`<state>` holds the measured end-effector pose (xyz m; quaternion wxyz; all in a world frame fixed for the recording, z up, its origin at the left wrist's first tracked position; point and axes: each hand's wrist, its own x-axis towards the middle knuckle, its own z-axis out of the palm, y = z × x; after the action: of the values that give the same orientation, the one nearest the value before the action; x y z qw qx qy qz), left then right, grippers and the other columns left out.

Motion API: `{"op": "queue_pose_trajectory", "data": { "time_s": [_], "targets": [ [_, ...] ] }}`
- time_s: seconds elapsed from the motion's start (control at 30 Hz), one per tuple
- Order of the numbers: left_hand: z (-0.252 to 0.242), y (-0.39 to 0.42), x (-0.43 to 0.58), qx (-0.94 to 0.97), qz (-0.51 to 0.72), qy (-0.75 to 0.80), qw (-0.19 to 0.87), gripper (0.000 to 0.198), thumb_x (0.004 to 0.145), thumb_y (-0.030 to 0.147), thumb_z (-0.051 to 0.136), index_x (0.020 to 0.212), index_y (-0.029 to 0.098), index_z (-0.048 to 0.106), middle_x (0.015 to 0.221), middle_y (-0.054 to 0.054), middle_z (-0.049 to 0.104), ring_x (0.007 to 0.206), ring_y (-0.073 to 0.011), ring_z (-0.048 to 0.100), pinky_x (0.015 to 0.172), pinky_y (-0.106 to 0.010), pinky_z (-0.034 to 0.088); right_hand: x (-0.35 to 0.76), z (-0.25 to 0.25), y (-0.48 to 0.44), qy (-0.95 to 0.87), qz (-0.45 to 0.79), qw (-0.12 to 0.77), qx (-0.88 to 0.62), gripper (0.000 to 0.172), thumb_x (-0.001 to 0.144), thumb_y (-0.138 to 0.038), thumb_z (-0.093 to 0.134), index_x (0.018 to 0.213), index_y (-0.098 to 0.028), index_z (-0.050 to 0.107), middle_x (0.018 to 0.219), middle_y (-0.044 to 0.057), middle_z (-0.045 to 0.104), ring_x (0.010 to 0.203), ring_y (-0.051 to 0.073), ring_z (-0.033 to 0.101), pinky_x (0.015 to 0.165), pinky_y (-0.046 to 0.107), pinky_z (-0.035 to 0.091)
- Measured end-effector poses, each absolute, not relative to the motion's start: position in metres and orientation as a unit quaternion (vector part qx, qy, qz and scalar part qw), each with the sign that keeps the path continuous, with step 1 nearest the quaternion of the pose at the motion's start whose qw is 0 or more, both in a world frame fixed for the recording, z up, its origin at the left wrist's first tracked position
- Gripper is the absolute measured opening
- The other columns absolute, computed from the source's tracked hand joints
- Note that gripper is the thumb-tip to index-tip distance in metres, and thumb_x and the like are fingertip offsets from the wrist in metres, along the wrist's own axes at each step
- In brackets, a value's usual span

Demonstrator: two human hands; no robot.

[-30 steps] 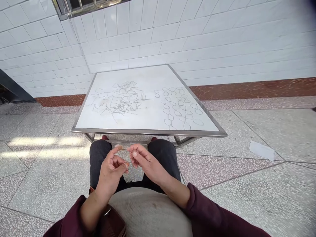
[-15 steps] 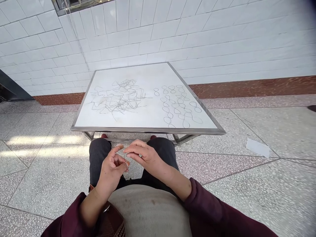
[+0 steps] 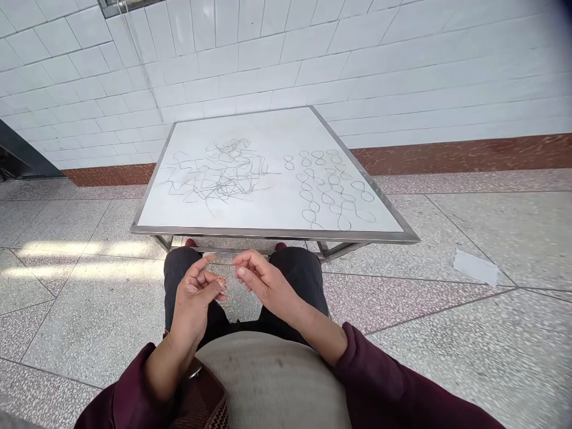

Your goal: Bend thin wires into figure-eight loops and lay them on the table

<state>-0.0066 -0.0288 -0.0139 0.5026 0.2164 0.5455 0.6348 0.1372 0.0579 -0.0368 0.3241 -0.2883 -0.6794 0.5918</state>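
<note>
My left hand (image 3: 196, 298) is held over my lap, thumb pressed to a fingertip and the index finger raised. A thin wire shows at these fingers half a second ago; now it is too fine to follow. Just to the right, my right hand (image 3: 268, 289) has curled fingers with the thumb close against them; what they hold, if anything, is hidden. A gap separates the two hands. Beyond them, on the white table (image 3: 277, 128), lie a loose tangle of thin bent wires (image 3: 227, 179) at left and several figure-eight wire loops (image 3: 328, 193) at right.
The metal-edged table stands in front of my knees, near a white tiled wall (image 3: 250, 77). A pale strip (image 3: 476, 267) lies on the speckled floor at right. A brown bag (image 3: 201, 399) hangs at my left side.
My hands have moved apart, the left one going left and the right one slightly right. The right fingers have curled in. The view has shifted a little; the wires on the table look unchanged.
</note>
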Motion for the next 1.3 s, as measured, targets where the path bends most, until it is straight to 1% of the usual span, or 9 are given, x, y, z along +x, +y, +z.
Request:
{"op": "queue_pose_trajectory", "data": {
  "time_s": [0.07,0.17,0.3,0.53,0.67,0.77,0.87,1.13,1.3],
  "targets": [
    [-0.013,-0.028,-0.007,0.208,0.644,0.541,0.499,0.059,0.067,0.028,0.083,0.12,0.017,0.061,0.068,0.004,0.065,0.057,-0.0095,0.056,0.055,-0.023,0.048,0.136,-0.041,0.053,-0.669,0.632,0.287,-0.268,0.022,0.09,-0.038,0.064,0.104,-0.023,0.056,0.082,0.0,0.06,0.064,0.012,0.052,0.059,0.026,0.044],
    [-0.013,-0.028,-0.008,0.211,0.65,0.533,0.499,0.058,0.068,0.028,0.083,0.12,0.017,0.06,0.067,0.004,0.065,0.056,-0.0097,0.057,0.056,-0.023,0.047,0.131,-0.044,0.047,-0.639,0.688,0.254,-0.231,0.036,0.081,-0.032,0.075,0.109,-0.024,0.054,0.077,-0.003,0.062,0.065,0.012,0.057,0.062,0.027,0.046],
    [-0.015,-0.029,-0.008,0.224,0.646,0.538,0.493,0.057,0.069,0.028,0.082,0.119,0.017,0.06,0.068,0.004,0.064,0.054,-0.0095,0.057,0.055,-0.024,0.047,0.129,-0.042,0.043,-0.621,0.704,0.259,-0.229,0.034,0.084,-0.03,0.072,0.112,-0.024,0.054,0.074,-0.005,0.059,0.064,0.011,0.058,0.063,0.027,0.045],
    [-0.011,-0.029,-0.005,0.223,0.65,0.535,0.491,0.053,0.069,0.027,0.082,0.115,0.017,0.06,0.067,0.005,0.063,0.052,-0.0083,0.054,0.054,-0.023,0.046,0.131,-0.047,0.035,-0.684,0.607,0.32,-0.248,0.025,0.091,-0.024,0.059,0.113,-0.025,0.048,0.076,-0.004,0.057,0.064,0.012,0.054,0.061,0.027,0.043],
    [-0.012,-0.029,-0.005,0.228,0.65,0.531,0.493,0.052,0.07,0.027,0.081,0.115,0.017,0.059,0.067,0.005,0.064,0.053,-0.0087,0.054,0.055,-0.023,0.045,0.133,-0.043,0.033,-0.765,0.498,0.33,-0.241,0.023,0.092,-0.017,0.053,0.114,-0.027,0.056,0.081,0.0,0.06,0.071,0.015,0.056,0.064,0.028,0.046],
    [-0.015,-0.029,-0.006,0.225,0.653,0.527,0.496,0.052,0.07,0.027,0.082,0.116,0.017,0.06,0.068,0.004,0.064,0.054,-0.0093,0.055,0.057,-0.024,0.046,0.134,-0.039,0.034,-0.795,0.445,0.337,-0.236,0.021,0.093,-0.016,0.052,0.11,-0.026,0.061,0.087,0.003,0.062,0.076,0.017,0.058,0.066,0.029,0.047],
    [-0.016,-0.029,-0.007,0.219,0.654,0.523,0.501,0.053,0.07,0.027,0.082,0.117,0.017,0.061,0.071,0.003,0.067,0.057,-0.0099,0.058,0.06,-0.025,0.048,0.134,-0.037,0.036,-0.805,0.431,0.345,-0.219,0.02,0.096,-0.017,0.051,0.107,-0.026,0.064,0.085,0.004,0.064,0.078,0.018,0.059,0.068,0.03,0.048],
    [-0.013,-0.031,-0.008,0.214,0.658,0.498,0.522,0.054,0.071,0.025,0.083,0.12,0.017,0.061,0.075,0.001,0.071,0.062,-0.01,0.063,0.067,-0.025,0.051,0.136,-0.039,0.038,-0.804,0.415,0.364,-0.223,0.022,0.098,-0.019,0.05,0.112,-0.027,0.066,0.085,0.005,0.064,0.078,0.018,0.06,0.067,0.031,0.049],
    [-0.013,-0.029,-0.007,0.185,0.665,0.495,0.527,0.05,0.071,0.028,0.083,0.116,0.017,0.064,0.072,0.001,0.07,0.06,-0.0099,0.063,0.064,-0.024,0.052,0.136,-0.039,0.039,-0.808,0.404,0.364,-0.226,0.02,0.098,-0.019,0.05,0.107,-0.026,0.066,0.084,0.005,0.064,0.078,0.018,0.06,0.067,0.03,0.049]
  ]
}}
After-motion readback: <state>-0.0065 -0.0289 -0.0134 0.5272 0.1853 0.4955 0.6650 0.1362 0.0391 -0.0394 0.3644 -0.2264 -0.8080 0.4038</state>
